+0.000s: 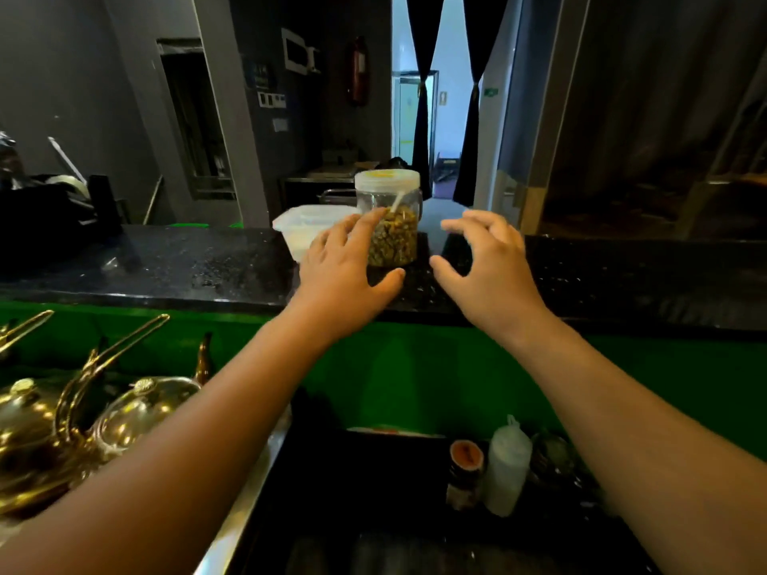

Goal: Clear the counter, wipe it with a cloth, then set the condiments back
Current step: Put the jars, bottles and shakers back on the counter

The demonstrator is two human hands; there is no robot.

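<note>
The clear plastic jar shows olive-green and yellow contents under a milky white lid with a yellow patch; the counter beneath the jar is glossy black, flecked with pale specks; left of the jar, a translucent white tub; below it, a bright green panel; lower left, gold teapots; lower right, a white squeeze bottle; behind the jar, black curtains and a red fire extinguisher.

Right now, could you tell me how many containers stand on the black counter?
2: clear lidded jar, centre; white plastic tub left of it. Dark left end may hide more.
</note>
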